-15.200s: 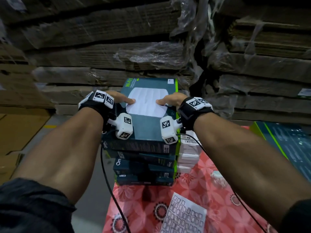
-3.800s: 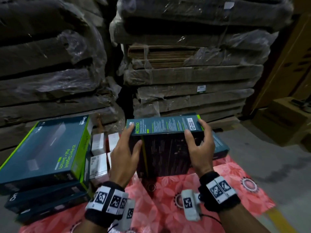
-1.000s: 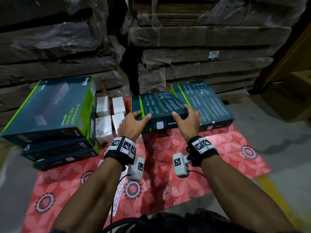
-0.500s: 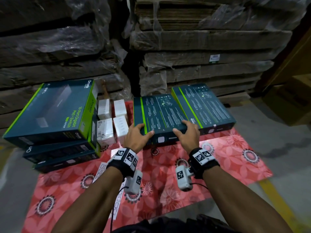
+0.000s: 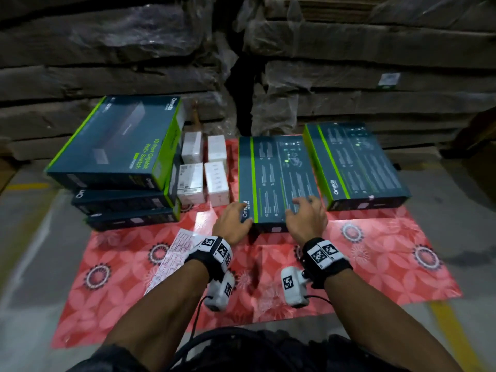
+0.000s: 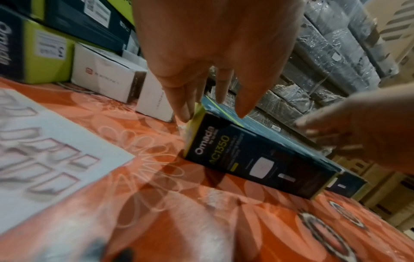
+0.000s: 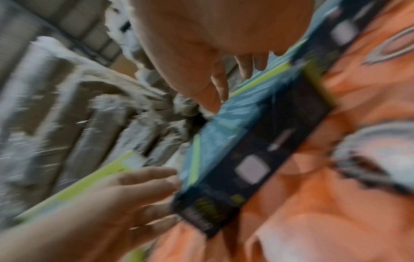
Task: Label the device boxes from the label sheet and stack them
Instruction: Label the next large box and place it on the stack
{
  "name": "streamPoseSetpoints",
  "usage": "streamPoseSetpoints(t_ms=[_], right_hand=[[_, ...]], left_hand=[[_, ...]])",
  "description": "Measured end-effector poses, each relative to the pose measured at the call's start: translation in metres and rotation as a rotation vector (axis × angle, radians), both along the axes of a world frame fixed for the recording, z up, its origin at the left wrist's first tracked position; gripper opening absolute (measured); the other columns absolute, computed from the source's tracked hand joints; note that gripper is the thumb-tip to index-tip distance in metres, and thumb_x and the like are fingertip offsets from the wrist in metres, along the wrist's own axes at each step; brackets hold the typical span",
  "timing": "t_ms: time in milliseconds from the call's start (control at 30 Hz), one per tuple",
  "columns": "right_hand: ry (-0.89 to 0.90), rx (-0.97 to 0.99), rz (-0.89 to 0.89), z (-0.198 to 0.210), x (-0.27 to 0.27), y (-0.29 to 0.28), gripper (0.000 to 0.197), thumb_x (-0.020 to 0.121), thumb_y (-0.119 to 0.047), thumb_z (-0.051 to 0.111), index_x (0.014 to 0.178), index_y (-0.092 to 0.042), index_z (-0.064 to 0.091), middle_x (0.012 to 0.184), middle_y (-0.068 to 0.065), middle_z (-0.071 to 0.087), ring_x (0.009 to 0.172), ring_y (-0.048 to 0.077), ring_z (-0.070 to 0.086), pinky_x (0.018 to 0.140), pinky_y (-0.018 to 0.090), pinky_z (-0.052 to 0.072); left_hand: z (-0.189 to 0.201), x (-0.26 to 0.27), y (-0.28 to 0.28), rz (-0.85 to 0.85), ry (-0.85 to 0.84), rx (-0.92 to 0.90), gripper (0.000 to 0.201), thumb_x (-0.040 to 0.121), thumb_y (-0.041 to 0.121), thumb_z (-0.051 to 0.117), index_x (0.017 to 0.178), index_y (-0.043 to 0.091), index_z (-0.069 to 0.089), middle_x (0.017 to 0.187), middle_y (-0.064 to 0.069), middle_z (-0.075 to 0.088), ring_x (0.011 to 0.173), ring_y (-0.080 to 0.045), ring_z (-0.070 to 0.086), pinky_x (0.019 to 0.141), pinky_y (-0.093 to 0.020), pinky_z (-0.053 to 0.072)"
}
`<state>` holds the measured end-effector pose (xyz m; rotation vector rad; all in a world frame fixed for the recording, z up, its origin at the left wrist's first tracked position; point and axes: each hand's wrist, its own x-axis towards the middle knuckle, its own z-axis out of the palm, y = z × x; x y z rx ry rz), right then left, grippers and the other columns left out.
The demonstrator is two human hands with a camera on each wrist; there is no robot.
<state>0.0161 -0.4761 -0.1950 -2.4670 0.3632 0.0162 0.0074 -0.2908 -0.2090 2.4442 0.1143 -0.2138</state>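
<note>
A dark teal device box (image 5: 276, 178) with a green stripe lies flat, back side up, on the red flowered mat (image 5: 375, 264). My left hand (image 5: 233, 218) touches its near left corner with straight fingers (image 6: 183, 109). My right hand (image 5: 306, 218) rests loosely, fingers spread, on the near right part of its top. The left wrist view shows the box's front edge (image 6: 257, 159) printed AC1350. The right wrist view is blurred, with the box (image 7: 257, 150) under my right hand (image 7: 208, 85). The white label sheet (image 5: 171, 261) lies on the mat by my left wrist.
A second teal box (image 5: 357, 165) lies flat to the right. A stack of three teal boxes (image 5: 118, 146) stands at the left. Several small white boxes (image 5: 204, 170) sit between stack and middle box. Plastic-wrapped flattened cardboard (image 5: 349, 76) walls the back. Grey floor surrounds the mat.
The box came down from a tilt and now lies flat on the mat. Both hands slid back to its near edge and loosened their grip.
</note>
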Motion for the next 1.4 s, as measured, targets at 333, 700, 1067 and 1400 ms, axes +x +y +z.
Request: streamPoseSetpoints(t_ms=[333,700,1067,1400], right_hand=[[0.171,0.273,0.485,-0.001,-0.009,0.112,0.018,0.091,-0.010,0.062,0.106,-0.013,0.071,0.100,0.009,0.072,0.092,0.026,0.067,0.079,0.032,0.053],[0.314,-0.095,0.683,-0.032,-0.022,0.151,0.026,0.091,-0.015,0.065,0.115,-0.021,0.069,0.119,0.004,0.068,0.109,0.026,0.062,0.087,0.032,0.050],[0.218,-0.278,0.726,-0.043,-0.028,0.179,0.017,0.089,-0.028,0.071,0.104,-0.020,0.069,0.112,0.002,0.065,0.102,0.025,0.061,0.097,0.046,0.046],[0.145,-0.340,0.769,-0.046,-0.033,0.186,0.014,0.095,-0.016,0.058,0.095,-0.013,0.071,0.106,0.006,0.064,0.093,0.026,0.061,0.079,0.039,0.053]], left_hand=[[-0.004,-0.047,0.081,0.179,0.017,0.268,0.028,0.092,0.027,0.051,0.115,0.020,0.065,0.111,-0.008,0.070,0.101,-0.032,0.064,0.082,-0.038,0.052],[-0.023,-0.079,0.141,-0.157,0.044,0.525,0.042,0.092,0.029,0.057,0.134,0.024,0.052,0.132,-0.002,0.051,0.119,-0.022,0.047,0.097,-0.038,0.042],[-0.034,-0.068,0.144,-0.336,-0.014,0.609,0.047,0.092,0.045,0.054,0.135,0.027,0.047,0.147,0.000,0.039,0.135,-0.022,0.031,0.108,-0.041,0.028],[-0.037,-0.058,0.147,-0.408,-0.004,0.634,0.049,0.089,0.046,0.058,0.132,0.024,0.051,0.146,0.000,0.042,0.138,-0.024,0.028,0.110,-0.041,0.025]])
